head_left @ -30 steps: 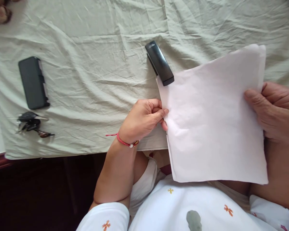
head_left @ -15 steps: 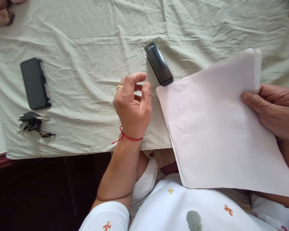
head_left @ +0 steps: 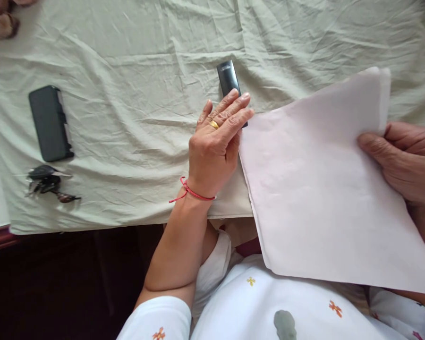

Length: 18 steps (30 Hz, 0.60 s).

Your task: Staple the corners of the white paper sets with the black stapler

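White embroidered sleeve (head_left: pixel 156 316), red thread bracelet (head_left: pixel 193 192), gold ring (head_left: pixel 214 124)

The left hand (head_left: pixel 216 146) lies over the near end of a black stapler (head_left: pixel 227 78) on the green cloth (head_left: pixel 134 94). The right hand (head_left: pixel 407 163) pinches a stack of white paper (head_left: pixel 322 189) at its right edge. A phone (head_left: pixel 49 123) and keys (head_left: pixel 47 182) lie well to the left.

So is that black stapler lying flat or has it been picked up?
Lying flat. The stapler rests on the green cloth, with the left hand laid over its near end; whether the fingers grip it cannot be told.
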Motion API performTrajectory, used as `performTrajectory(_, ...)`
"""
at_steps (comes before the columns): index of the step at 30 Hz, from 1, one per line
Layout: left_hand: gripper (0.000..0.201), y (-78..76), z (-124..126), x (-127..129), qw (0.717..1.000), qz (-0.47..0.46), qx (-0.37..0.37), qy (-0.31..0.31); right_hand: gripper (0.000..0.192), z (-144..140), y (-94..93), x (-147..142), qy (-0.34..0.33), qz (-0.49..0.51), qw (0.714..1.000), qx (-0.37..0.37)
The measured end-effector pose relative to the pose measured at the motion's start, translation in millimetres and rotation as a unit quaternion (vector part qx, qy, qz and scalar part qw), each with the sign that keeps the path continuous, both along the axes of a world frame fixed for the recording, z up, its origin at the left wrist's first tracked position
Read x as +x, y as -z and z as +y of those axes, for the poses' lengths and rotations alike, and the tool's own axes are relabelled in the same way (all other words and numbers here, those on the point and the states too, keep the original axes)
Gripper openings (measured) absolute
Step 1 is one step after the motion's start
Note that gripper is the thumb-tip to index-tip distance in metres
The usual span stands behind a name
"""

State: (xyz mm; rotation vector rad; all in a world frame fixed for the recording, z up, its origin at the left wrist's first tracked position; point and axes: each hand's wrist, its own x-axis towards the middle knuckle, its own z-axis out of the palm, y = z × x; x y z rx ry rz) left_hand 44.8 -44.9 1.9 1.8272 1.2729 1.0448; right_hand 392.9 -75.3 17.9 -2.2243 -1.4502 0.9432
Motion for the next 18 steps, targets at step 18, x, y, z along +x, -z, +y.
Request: performTrajectory(18, 0.055, -0.3, -4.9, 4.3, 0.999, 0.022, -0.009, -0.033, 0.092, 1.2, 1.6, 1.1, -0.001, 0.043, 0.999, -0.025)
